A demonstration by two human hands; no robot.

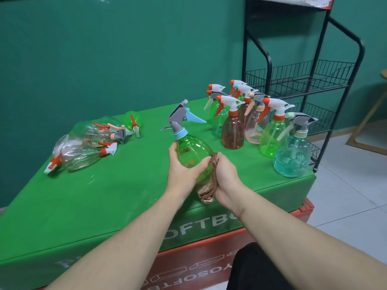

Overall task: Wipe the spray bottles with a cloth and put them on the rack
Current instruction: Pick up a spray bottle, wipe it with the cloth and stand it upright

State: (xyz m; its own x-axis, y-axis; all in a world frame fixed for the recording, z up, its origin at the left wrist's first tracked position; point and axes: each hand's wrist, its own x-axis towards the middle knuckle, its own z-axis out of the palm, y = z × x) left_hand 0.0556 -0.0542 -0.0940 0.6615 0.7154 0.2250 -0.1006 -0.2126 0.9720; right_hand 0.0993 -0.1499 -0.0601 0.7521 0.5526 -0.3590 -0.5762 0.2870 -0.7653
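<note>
I watched the left hand point(181, 168) curl round a bulbous, translucent green spray bottle point(191, 152) above the green-covered table point(104, 197), its front reading "OFTB". The right hand point(225, 182) gripped a folded brown cloth point(209, 190) against it. The black wire rack point(301, 80) stood behind the table.

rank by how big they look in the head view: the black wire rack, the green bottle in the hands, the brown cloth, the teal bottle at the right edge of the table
1. Black wire rack, by far the largest.
2. Green bottle and teal bottle: they look about alike, and the green one is nearer the camera, so no ranking.
3. Brown cloth, the smallest, partly hidden by the right hand.
</note>
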